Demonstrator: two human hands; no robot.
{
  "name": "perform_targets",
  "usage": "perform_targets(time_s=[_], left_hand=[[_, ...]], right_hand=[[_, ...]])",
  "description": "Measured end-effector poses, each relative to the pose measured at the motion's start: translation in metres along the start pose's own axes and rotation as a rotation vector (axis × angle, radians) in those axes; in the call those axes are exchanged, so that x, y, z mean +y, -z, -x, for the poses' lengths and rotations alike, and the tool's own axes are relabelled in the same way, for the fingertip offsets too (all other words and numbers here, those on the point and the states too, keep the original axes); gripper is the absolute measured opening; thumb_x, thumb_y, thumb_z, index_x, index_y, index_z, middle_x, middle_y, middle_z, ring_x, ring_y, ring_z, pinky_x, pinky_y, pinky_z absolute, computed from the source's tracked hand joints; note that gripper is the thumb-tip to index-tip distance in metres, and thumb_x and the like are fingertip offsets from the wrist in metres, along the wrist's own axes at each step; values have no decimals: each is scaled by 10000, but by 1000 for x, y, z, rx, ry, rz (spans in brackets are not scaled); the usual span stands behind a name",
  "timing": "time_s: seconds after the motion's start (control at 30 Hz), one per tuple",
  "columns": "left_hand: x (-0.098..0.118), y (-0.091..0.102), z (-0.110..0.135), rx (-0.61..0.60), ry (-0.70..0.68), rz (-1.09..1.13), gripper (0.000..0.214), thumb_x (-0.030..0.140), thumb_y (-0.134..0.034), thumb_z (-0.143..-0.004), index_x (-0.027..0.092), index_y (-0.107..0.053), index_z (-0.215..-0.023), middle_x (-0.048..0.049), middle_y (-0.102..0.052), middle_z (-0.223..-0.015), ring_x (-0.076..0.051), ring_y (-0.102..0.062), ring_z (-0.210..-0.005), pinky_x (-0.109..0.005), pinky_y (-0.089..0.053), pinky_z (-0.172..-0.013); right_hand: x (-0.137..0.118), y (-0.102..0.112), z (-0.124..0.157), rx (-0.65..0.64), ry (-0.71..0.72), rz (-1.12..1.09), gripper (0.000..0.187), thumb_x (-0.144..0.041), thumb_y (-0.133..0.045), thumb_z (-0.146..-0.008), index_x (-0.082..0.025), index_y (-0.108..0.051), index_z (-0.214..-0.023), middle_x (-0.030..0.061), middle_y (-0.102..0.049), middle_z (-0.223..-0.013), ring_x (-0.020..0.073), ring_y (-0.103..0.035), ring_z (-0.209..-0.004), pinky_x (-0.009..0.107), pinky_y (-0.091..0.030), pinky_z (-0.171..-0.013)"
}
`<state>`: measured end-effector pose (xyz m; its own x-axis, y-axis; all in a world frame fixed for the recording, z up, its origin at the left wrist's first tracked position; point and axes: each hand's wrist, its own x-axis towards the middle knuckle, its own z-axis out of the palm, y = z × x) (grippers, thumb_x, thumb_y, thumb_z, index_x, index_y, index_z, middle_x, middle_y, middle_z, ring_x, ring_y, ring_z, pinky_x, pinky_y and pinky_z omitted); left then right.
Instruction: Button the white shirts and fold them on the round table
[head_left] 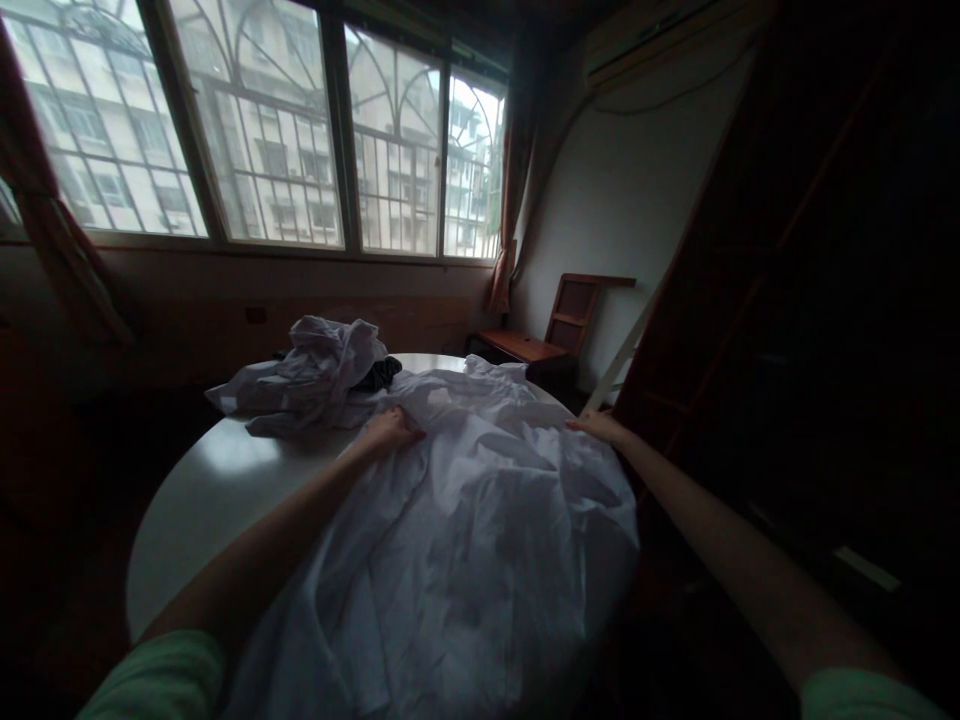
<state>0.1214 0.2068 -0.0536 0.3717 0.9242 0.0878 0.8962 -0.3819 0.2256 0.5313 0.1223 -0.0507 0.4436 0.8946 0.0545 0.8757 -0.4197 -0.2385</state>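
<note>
A large white garment (480, 530) lies spread over the right half of a round white table (202, 490), draping off its near edge. My left hand (390, 432) rests on the cloth near its far left part, fingers curled and pinching a fold. My right hand (596, 427) grips the cloth's far right edge at the table's rim. Both arms stretch forward from green sleeves.
A crumpled pile of white clothes (315, 375) with a dark item (379, 375) beside it sits at the table's far side. A wooden chair (555, 335) stands by the wall. Windows span the back; a dark wardrobe (810, 300) stands at right.
</note>
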Motion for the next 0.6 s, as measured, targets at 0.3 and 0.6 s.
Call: perform_targets(time_s=[0.3,0.6], left_hand=[[-8,-21,6,66,-31,-17,281,297,-432,-769,145,-608,-928,-149,-642,-929,-271,-604,-865,-323,-443,-705],[-36,27,29,-1,20,-147,119,250,-573,-653,140,-615,-640,-108,-636,-688,-253,-620,-731,-316,-456,-639]], right_hand=[[-19,-6,6,157,159,53,129,-201,-555,-711,-144,-634,-796,103,-643,-895,188,-587,-814,219,-371,-601],[-60,37,18,408,221,-91,197,-349,-486,-768,-180,-585,-753,63,-635,-754,165,-554,-682,225,-306,-549]])
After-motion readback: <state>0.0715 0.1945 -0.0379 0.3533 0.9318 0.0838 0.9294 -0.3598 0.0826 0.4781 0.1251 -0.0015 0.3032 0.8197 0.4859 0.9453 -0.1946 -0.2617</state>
